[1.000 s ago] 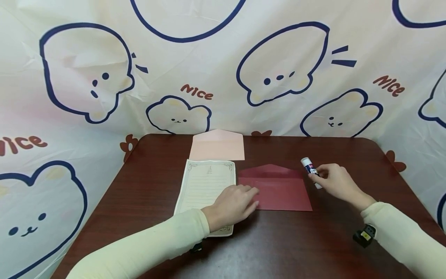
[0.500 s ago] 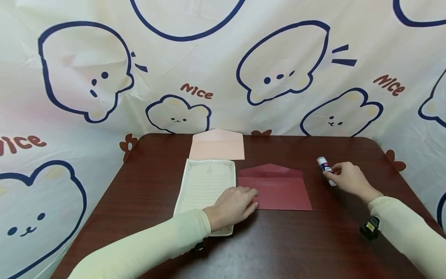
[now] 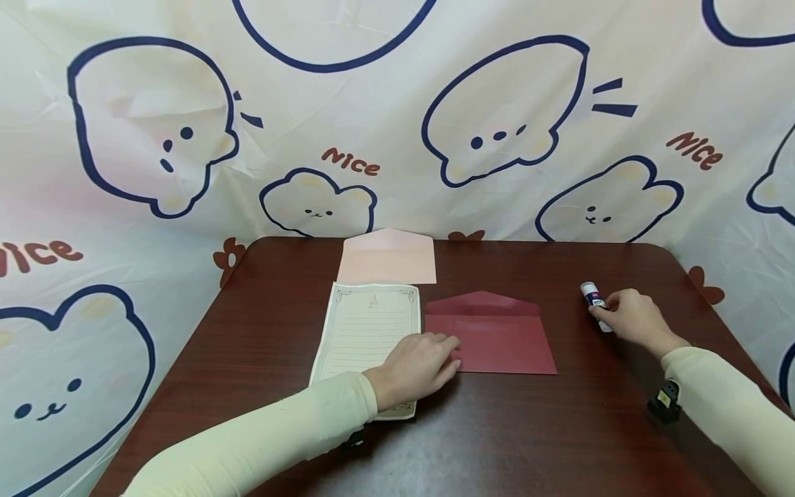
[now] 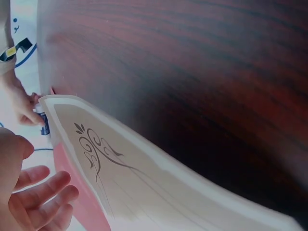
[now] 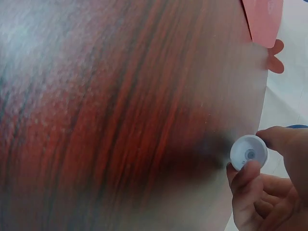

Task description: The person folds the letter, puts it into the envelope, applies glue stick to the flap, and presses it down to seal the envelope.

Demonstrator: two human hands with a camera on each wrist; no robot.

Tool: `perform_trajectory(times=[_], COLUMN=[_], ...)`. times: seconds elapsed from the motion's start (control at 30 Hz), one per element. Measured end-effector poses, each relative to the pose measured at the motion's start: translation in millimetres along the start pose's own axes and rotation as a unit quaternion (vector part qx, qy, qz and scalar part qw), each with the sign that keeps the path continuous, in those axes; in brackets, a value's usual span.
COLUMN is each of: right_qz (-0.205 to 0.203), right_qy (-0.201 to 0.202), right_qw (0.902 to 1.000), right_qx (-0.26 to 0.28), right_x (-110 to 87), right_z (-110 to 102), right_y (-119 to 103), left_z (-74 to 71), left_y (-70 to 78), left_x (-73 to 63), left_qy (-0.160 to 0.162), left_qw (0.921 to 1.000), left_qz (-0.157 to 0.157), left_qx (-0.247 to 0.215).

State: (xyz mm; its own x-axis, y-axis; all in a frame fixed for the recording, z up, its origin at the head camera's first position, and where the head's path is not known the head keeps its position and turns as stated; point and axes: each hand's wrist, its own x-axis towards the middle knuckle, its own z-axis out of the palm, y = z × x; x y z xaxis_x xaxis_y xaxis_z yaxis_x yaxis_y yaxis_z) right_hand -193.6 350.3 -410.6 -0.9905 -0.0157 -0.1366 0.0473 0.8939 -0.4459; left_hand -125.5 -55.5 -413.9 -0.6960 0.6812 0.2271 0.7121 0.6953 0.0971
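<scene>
My right hand point(image 3: 638, 319) pinches a white and dark-blue glue stick point(image 3: 593, 295) between thumb and fingers at the right of the table. The right wrist view looks at its round white end point(image 5: 239, 153), with fingertips around it. My left hand point(image 3: 413, 366) reaches across a sheet of lined letter paper point(image 3: 366, 328). Its fingers, loosely bent and holding nothing, overlap the lower left corner of a dark red envelope point(image 3: 503, 342) in the head view. That envelope lies flat with its pointed flap spread out toward the back. My forearm and hand cover the paper's lower part.
A pale pink envelope point(image 3: 388, 266), its flap also spread, lies behind the letter paper at the table's back edge. The dark brown wooden table point(image 3: 497, 442) meets a white cloth point(image 3: 397, 117) printed with cartoon bears at the back and sides.
My right hand has moved to the right with the glue stick, away from the red envelope. The left hand, paper and both envelopes stay where they were.
</scene>
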Motion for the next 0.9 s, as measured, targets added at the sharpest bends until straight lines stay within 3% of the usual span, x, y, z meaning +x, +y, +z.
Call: perform_trajectory(times=[0.43, 0.9], right_qz=[0.024, 0.021], right_qy=[-0.019, -0.007], right_qw=[0.9995, 0.9996], right_qx=[-0.005, -0.019], right_x=[4.3, 5.1], right_z=[5.3, 6.4], right_y=[4.3, 3.2], left_z=[-1.8, -1.7], left_y=[0.4, 0.3], left_x=[-1.2, -2.2], left_qy=[-0.007, -0.01], left_qw=[1.0, 0.9999], left_qz=[0.001, 0.002], left_qx=[-0.003, -0.011])
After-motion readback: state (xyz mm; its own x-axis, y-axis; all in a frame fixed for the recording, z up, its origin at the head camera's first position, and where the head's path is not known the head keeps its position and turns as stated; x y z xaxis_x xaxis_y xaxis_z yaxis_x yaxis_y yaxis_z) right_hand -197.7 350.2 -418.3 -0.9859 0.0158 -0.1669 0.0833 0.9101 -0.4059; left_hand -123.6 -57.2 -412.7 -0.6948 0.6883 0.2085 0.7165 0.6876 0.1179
